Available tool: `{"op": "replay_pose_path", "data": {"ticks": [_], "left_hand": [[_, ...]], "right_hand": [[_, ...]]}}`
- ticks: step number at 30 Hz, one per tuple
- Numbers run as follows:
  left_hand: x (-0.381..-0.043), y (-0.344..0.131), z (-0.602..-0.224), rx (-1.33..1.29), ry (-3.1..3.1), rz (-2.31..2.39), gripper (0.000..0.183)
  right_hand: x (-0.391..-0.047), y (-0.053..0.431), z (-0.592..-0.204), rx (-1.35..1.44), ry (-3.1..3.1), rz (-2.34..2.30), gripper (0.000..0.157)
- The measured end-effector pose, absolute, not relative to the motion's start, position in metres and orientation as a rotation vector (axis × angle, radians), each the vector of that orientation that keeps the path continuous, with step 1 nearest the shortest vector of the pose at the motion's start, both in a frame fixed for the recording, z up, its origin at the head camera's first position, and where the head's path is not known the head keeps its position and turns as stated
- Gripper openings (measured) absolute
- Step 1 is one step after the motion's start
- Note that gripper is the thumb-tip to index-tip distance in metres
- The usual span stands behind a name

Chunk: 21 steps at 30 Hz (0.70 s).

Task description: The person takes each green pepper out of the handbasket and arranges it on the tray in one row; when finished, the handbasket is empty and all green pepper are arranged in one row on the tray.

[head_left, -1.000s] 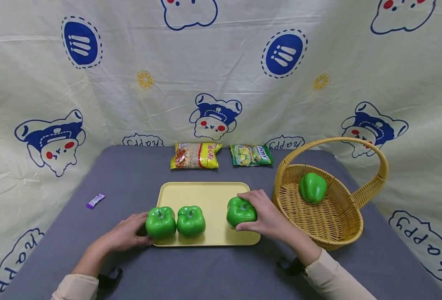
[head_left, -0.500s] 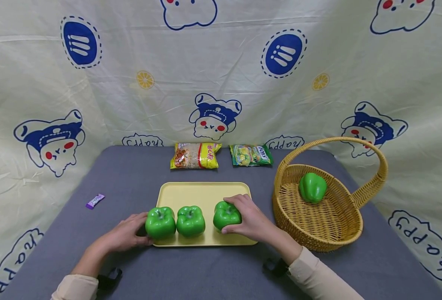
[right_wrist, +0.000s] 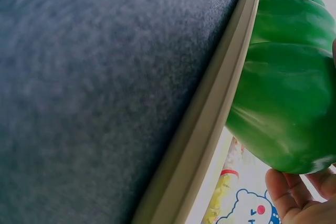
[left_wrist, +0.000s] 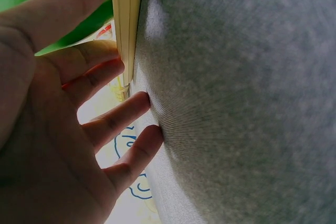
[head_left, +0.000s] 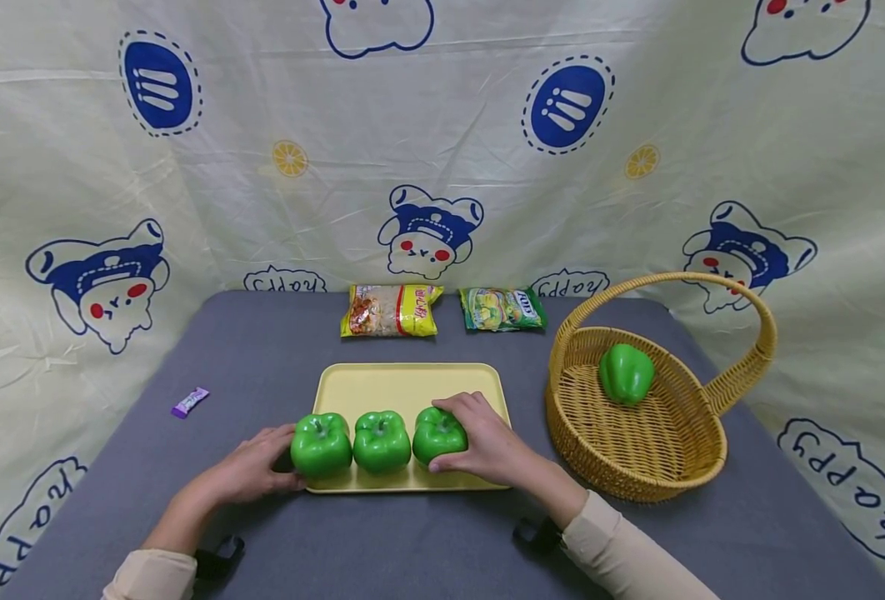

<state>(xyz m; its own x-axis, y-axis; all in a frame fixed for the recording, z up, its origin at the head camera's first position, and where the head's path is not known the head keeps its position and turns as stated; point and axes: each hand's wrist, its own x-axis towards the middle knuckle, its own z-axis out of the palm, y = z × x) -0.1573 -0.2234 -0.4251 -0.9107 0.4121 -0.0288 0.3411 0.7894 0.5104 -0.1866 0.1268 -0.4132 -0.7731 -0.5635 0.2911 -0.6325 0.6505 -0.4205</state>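
One grey fabric surface [head_left: 367,542] bears a woven basket [head_left: 637,442] near its right edge and a rectangular tray [head_left: 412,385]. The left hand [head_left: 258,467], relaxed, touches the tray; the right hand [head_left: 485,442] grips the rightmost of three glossy, lobed peppers [head_left: 382,442] along the tray's front edge.

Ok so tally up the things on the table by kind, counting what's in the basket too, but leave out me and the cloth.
Green peppers: 4
Larger packets: 2
Small purple packet: 1
Tray: 1
Basket: 1
Total: 9
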Motion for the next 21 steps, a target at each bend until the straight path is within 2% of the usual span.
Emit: {"op": "replay_pose_path", "data": {"ticks": [13, 21], "left_hand": [[-0.158, -0.224, -0.425, 0.615, 2.841, 0.77, 0.071], [-0.157, -0.224, -0.425, 0.622, 2.834, 0.776, 0.068]], "right_hand": [[-0.186, 0.128, -0.411, 1.04, -2.708, 0.744, 0.084], [-0.182, 0.144, -0.391, 1.027, -2.66, 0.768, 0.084]]}}
